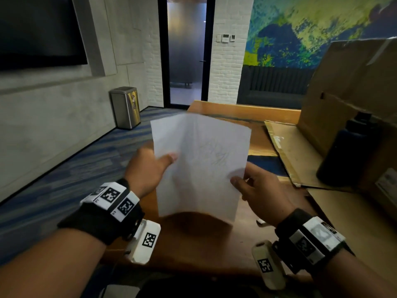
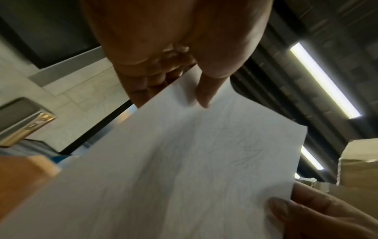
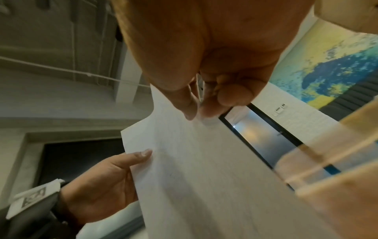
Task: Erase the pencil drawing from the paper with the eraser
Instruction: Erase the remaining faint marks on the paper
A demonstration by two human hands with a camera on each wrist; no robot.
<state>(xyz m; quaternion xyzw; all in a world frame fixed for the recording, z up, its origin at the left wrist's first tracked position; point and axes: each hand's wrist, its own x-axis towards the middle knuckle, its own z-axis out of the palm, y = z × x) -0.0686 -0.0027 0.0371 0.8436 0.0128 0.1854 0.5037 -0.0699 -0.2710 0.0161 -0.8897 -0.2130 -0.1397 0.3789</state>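
Paper point(image 1: 199, 164) held above table point(image 1: 193, 244), left hand point(image 1: 148, 168) and right hand point(image 1: 262, 190) pinching side edges

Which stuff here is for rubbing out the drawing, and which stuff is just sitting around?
For the job:
paper, held up by the left hand and right hand
pencil drawing, faint on the paper
No eraser shows.

Just lying about:
dark bottle
cardboard box
flat cardboard
bin
table
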